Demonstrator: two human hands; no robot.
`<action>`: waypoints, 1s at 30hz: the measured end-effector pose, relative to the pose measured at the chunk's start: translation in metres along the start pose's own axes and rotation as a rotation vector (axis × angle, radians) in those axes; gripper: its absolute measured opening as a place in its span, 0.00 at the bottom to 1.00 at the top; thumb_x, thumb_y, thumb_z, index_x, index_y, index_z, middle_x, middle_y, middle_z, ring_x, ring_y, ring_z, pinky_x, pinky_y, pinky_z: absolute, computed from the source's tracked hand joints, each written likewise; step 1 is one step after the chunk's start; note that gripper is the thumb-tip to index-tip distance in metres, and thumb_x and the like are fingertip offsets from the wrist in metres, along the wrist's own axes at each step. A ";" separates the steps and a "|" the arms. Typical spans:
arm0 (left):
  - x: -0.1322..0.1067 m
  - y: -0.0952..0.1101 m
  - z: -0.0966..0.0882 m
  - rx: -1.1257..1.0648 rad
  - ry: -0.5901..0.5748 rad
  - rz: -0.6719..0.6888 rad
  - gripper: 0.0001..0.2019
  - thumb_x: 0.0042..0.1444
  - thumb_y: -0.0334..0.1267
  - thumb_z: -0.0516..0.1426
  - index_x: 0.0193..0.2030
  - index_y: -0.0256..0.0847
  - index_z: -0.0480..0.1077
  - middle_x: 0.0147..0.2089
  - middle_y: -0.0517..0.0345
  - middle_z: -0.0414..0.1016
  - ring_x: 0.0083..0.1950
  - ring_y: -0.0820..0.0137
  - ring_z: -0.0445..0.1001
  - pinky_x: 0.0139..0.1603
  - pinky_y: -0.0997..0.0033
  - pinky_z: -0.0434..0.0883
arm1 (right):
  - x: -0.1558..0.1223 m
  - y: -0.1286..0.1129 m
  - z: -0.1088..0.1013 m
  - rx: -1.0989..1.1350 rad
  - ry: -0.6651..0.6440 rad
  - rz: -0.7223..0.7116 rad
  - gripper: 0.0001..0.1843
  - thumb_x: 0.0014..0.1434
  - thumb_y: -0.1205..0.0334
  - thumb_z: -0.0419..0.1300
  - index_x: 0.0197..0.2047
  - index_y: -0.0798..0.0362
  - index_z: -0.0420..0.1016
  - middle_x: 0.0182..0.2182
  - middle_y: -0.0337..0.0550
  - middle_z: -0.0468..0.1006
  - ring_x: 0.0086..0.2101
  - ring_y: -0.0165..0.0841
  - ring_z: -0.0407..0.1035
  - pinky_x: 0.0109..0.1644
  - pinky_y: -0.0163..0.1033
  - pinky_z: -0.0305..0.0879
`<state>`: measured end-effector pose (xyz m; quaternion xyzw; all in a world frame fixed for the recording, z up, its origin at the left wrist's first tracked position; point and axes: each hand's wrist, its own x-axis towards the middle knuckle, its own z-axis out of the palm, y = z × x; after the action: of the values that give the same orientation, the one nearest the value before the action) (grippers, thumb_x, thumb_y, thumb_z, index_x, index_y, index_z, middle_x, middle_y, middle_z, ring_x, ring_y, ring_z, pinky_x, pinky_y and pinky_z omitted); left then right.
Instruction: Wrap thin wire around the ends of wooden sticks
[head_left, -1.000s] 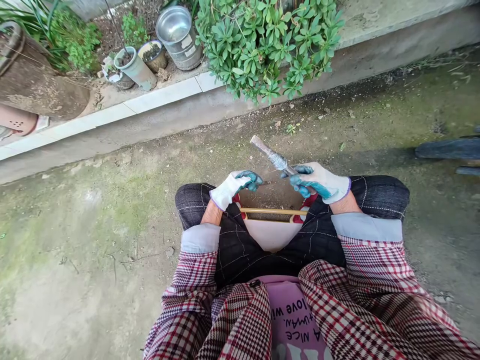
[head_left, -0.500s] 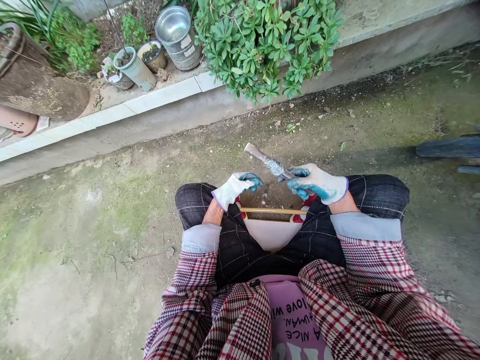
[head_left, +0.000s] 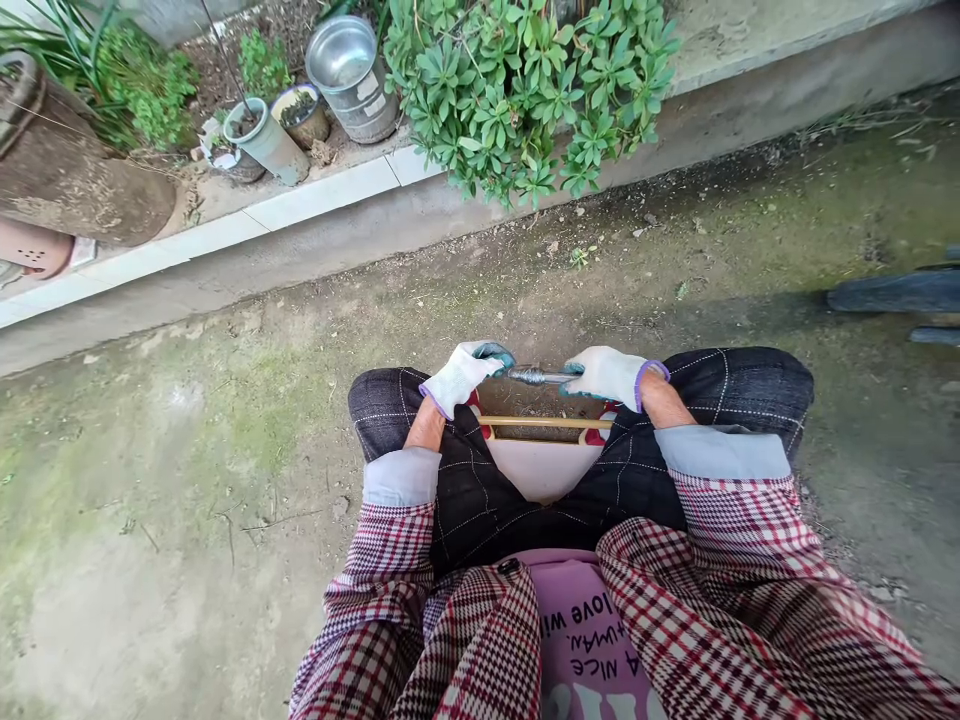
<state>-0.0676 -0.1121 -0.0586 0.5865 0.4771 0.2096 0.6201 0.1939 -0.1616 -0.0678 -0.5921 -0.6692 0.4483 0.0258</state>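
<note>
A wire-wrapped rod [head_left: 531, 376] lies nearly level between my two gloved hands, in front of my knees. Silvery wire is coiled round its middle part, and a grey metal length runs to the right. My left hand [head_left: 469, 374], in a white glove with blue-green fingers, is closed round the left end and hides it. Wearing a matching glove, my right hand [head_left: 606, 378] grips the metal length, its fingers mostly hidden underneath. Below the rod, a thin yellowish bar [head_left: 546, 422] and a pale panel [head_left: 551, 468] show between my legs.
Beyond my hands runs a low tiled ledge [head_left: 217, 236] with a leafy green plant [head_left: 517, 110] hanging over it. A metal pot [head_left: 352, 80], a grey-green pot [head_left: 268, 143] and a large brown pot [head_left: 82, 160] stand there. A dark object [head_left: 892, 293] juts in at right.
The rod has swung from a slant to nearly level and come down between my hands. My left hand has closed on its bare end, and my right hand has turned palm down.
</note>
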 end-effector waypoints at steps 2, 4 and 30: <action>0.002 -0.002 0.001 -0.011 0.011 0.009 0.08 0.46 0.37 0.62 0.31 0.35 0.77 0.30 0.59 0.76 0.32 0.73 0.70 0.36 0.74 0.67 | 0.004 -0.001 -0.002 -0.107 0.009 0.032 0.08 0.51 0.57 0.67 0.26 0.51 0.77 0.21 0.43 0.74 0.23 0.33 0.64 0.29 0.40 0.54; 0.001 -0.002 0.003 -0.007 0.011 0.014 0.07 0.48 0.36 0.61 0.31 0.35 0.77 0.28 0.59 0.76 0.31 0.73 0.70 0.36 0.74 0.67 | 0.005 -0.003 -0.006 -0.201 0.021 0.068 0.08 0.55 0.56 0.65 0.29 0.52 0.79 0.25 0.45 0.77 0.26 0.34 0.66 0.30 0.40 0.55; 0.007 -0.023 0.022 -0.056 -0.117 -0.060 0.09 0.49 0.36 0.60 0.35 0.35 0.79 0.36 0.54 0.82 0.34 0.72 0.73 0.37 0.73 0.70 | -0.023 -0.023 -0.025 1.039 0.221 0.072 0.23 0.48 0.52 0.74 0.44 0.57 0.81 0.20 0.34 0.72 0.16 0.24 0.61 0.15 0.30 0.57</action>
<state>-0.0528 -0.1235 -0.0859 0.5657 0.4513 0.1695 0.6690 0.1969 -0.1640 -0.0269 -0.5675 -0.3314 0.6562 0.3707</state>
